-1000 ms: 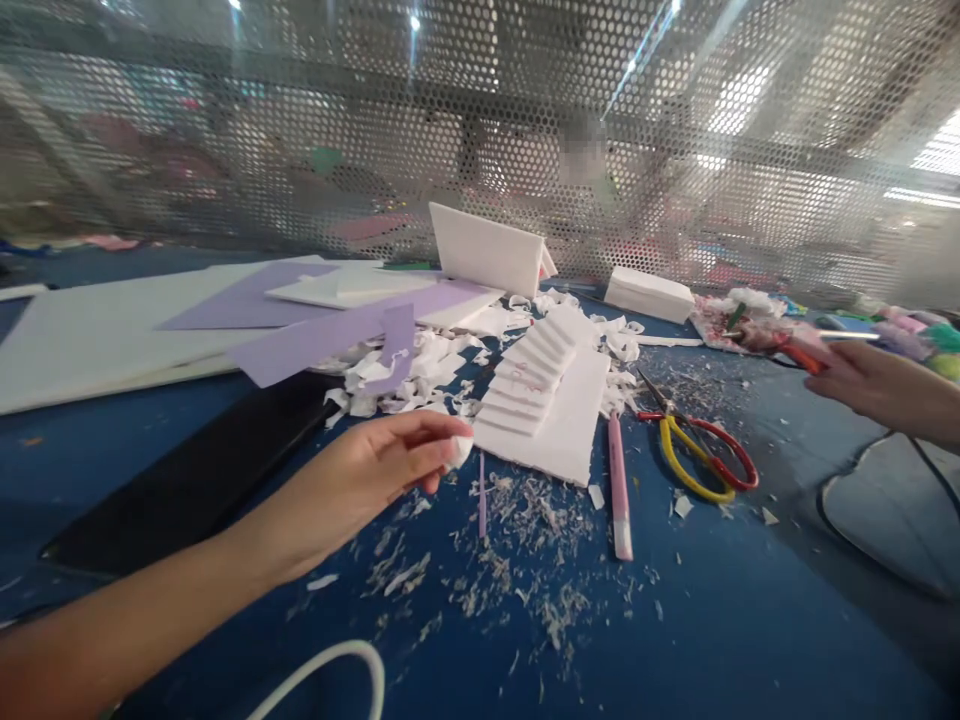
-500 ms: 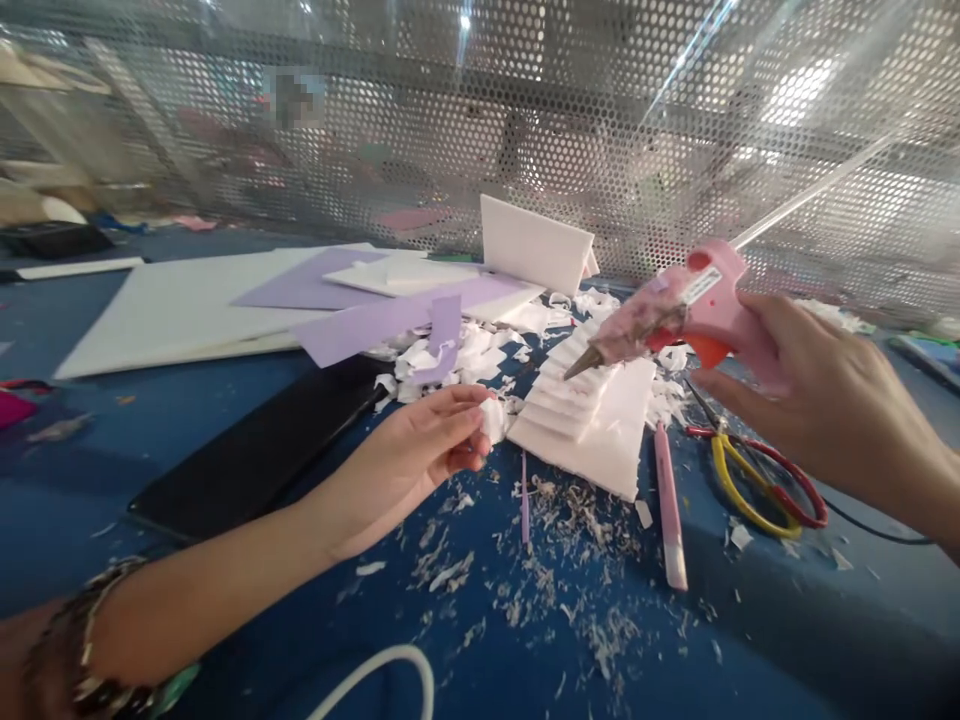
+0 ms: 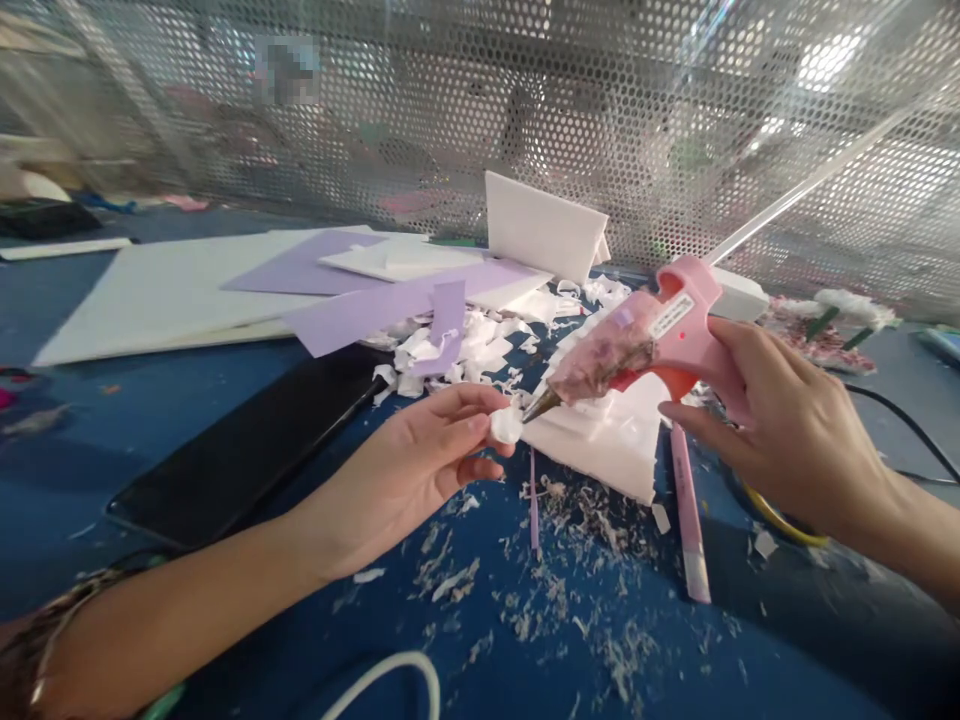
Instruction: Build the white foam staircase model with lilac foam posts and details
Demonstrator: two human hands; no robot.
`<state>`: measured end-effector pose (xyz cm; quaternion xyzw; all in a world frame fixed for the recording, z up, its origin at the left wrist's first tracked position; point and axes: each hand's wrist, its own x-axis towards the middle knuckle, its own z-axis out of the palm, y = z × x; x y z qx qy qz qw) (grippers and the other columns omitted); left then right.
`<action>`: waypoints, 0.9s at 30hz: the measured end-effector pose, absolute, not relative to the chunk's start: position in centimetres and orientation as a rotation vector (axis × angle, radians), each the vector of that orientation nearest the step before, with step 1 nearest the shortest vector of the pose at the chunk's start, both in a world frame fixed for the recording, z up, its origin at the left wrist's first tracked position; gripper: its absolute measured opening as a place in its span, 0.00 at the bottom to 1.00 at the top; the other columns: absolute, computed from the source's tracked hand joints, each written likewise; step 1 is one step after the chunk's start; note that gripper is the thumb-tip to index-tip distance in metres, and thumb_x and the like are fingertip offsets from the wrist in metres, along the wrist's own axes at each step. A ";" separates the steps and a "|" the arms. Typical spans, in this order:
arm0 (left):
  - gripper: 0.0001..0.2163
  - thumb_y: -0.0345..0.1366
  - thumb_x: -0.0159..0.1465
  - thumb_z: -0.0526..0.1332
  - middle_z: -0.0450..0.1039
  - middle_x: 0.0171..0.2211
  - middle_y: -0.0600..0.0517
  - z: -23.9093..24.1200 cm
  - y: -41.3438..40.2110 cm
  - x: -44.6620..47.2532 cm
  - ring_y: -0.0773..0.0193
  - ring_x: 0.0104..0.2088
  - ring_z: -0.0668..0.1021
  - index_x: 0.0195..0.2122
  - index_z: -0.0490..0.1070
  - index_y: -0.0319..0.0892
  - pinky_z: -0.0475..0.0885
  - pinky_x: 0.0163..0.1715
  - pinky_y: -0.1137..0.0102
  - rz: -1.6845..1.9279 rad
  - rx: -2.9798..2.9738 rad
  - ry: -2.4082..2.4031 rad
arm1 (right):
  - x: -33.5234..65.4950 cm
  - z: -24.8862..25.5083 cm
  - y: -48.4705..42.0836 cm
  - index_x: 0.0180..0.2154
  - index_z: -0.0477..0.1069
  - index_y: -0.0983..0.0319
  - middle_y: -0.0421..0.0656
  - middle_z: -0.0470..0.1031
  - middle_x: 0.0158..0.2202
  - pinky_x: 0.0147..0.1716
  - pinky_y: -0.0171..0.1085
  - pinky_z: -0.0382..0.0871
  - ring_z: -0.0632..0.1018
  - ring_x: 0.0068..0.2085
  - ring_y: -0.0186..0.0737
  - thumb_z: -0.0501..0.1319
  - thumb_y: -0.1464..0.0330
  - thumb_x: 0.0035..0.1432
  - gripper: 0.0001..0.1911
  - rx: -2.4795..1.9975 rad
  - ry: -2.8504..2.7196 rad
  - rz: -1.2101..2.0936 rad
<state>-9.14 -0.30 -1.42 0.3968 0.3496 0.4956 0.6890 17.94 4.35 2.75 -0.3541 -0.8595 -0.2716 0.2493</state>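
My left hand (image 3: 420,465) pinches a small white foam piece (image 3: 505,425) between thumb and fingers, above the blue table. My right hand (image 3: 780,430) grips a pink hot glue gun (image 3: 645,340) with a clear glue stick sticking out of its back. The gun's nozzle tip touches the foam piece. Behind the gun lies a white foam staircase model (image 3: 607,440), partly hidden by it.
White foam boards and purple sheets (image 3: 225,290) lie at the back left, with white scraps (image 3: 465,350) beside them. A black strip (image 3: 240,450) lies left of my hand. A pink craft knife (image 3: 690,520), yellow scissors handles (image 3: 780,505) and shavings are at right. Perforated metal screen behind.
My right hand has brought the glue gun down and left, until its nozzle meets the foam piece. My left hand has stayed about where it was, still pinching the piece.
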 end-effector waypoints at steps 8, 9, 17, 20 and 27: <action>0.07 0.37 0.54 0.69 0.76 0.24 0.56 -1.5 -0.3 -9.1 0.74 0.26 0.78 0.34 0.76 0.47 0.75 0.28 0.83 1.122 0.883 0.786 | 17.9 2.4 3.9 0.52 0.59 0.62 0.50 0.72 0.40 0.27 0.39 0.68 0.76 0.34 0.45 0.51 0.55 0.61 0.23 -1.069 -2.356 -0.552; 0.08 0.38 0.54 0.69 0.76 0.24 0.56 -1.6 -0.2 -9.1 0.74 0.25 0.78 0.34 0.76 0.46 0.75 0.28 0.83 1.124 0.881 0.785 | 17.9 2.4 3.8 0.52 0.59 0.63 0.50 0.72 0.40 0.26 0.39 0.69 0.76 0.34 0.45 0.51 0.55 0.61 0.23 -1.070 -2.356 -0.554; 0.12 0.39 0.49 0.71 0.73 0.23 0.57 -1.3 -0.6 -8.8 0.76 0.23 0.75 0.33 0.74 0.42 0.72 0.25 0.85 1.130 0.848 0.842 | 17.7 2.6 3.6 0.50 0.59 0.65 0.51 0.72 0.40 0.27 0.38 0.71 0.77 0.35 0.44 0.49 0.58 0.63 0.21 -1.008 -2.379 -0.628; 0.11 0.38 0.50 0.71 0.74 0.24 0.57 -1.0 -0.7 -8.7 0.76 0.24 0.75 0.33 0.74 0.41 0.71 0.27 0.85 1.120 0.819 0.851 | 17.6 2.6 3.6 0.50 0.59 0.69 0.52 0.73 0.39 0.26 0.37 0.71 0.77 0.34 0.44 0.50 0.59 0.63 0.21 -1.002 -2.384 -0.684; 0.09 0.37 0.52 0.70 0.76 0.25 0.57 -1.1 -0.5 -8.9 0.75 0.26 0.77 0.34 0.75 0.43 0.72 0.26 0.86 1.101 0.815 0.866 | 17.5 2.7 3.6 0.48 0.62 0.74 0.55 0.73 0.37 0.25 0.37 0.71 0.77 0.33 0.45 0.50 0.62 0.63 0.21 -0.963 -2.375 -0.756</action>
